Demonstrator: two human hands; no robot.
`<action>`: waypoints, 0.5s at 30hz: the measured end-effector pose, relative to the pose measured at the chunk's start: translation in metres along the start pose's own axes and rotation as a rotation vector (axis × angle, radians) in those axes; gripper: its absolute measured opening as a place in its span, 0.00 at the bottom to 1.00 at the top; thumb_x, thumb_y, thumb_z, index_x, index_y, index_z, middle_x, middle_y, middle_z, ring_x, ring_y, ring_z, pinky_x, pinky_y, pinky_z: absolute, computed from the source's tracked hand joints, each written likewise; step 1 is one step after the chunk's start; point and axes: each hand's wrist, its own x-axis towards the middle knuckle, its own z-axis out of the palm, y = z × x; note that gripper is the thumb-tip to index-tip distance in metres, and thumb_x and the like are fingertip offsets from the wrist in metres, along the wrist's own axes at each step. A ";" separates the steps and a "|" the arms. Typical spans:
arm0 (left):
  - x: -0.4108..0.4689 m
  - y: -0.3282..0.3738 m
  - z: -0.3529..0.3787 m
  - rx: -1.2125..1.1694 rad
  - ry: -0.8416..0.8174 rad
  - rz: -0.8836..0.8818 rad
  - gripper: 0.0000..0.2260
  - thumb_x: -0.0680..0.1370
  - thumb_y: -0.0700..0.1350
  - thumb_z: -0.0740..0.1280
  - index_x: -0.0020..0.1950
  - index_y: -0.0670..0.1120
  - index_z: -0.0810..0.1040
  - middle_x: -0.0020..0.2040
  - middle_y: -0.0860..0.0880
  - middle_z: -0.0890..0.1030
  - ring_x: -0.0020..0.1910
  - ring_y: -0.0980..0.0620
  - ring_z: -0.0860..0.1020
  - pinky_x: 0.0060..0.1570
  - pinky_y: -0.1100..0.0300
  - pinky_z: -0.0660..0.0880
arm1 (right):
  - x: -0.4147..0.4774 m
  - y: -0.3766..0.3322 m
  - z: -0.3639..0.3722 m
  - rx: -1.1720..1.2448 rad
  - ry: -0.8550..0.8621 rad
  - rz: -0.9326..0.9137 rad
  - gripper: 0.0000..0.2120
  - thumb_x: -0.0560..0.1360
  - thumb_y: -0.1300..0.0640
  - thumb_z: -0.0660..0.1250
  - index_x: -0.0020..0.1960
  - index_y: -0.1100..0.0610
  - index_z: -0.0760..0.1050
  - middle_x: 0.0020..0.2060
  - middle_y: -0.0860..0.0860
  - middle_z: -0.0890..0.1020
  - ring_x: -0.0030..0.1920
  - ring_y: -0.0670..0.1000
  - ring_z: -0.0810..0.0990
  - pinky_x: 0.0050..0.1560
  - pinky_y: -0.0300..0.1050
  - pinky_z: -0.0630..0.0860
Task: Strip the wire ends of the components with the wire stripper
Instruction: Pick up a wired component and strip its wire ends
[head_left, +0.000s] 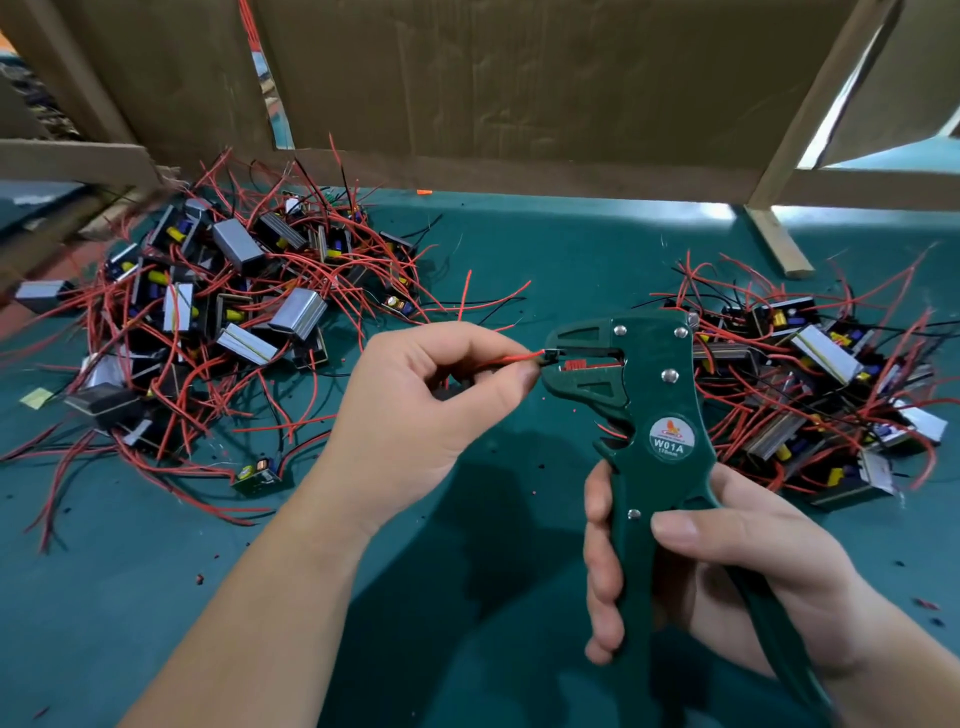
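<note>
Pinching red wire (506, 359) w/ left hand (431, 395), tip seemingly in jaws, right hand (727, 566) gripping green wire stripper (660, 415) handles

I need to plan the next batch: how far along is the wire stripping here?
Done: red insulation scraps on the green mat suggest some ends are already stripped. In hand: the left hand pinches a red wire with its end in the wire stripper, which the right hand grips. Left: components lie in a left pile and a right pile; which holds finished ones, I cannot tell.
</note>
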 end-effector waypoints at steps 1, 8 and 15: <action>0.000 0.000 -0.001 0.021 -0.007 0.018 0.07 0.71 0.42 0.71 0.36 0.53 0.83 0.32 0.54 0.80 0.32 0.60 0.73 0.36 0.69 0.70 | 0.000 -0.001 0.000 -0.011 0.003 0.005 0.14 0.70 0.59 0.73 0.52 0.63 0.76 0.38 0.65 0.79 0.37 0.62 0.79 0.44 0.61 0.76; 0.002 0.000 -0.005 0.187 -0.042 0.109 0.06 0.71 0.44 0.71 0.40 0.56 0.80 0.34 0.57 0.79 0.35 0.61 0.75 0.41 0.70 0.69 | -0.001 -0.003 0.001 -0.040 0.028 0.041 0.14 0.70 0.58 0.73 0.52 0.63 0.76 0.38 0.64 0.79 0.37 0.62 0.79 0.43 0.62 0.74; 0.002 -0.004 -0.005 0.241 -0.012 0.140 0.08 0.69 0.44 0.72 0.39 0.58 0.80 0.35 0.54 0.78 0.36 0.60 0.75 0.41 0.66 0.71 | 0.000 -0.004 0.003 -0.020 0.051 0.084 0.12 0.69 0.58 0.72 0.49 0.62 0.76 0.35 0.63 0.78 0.34 0.61 0.79 0.40 0.58 0.77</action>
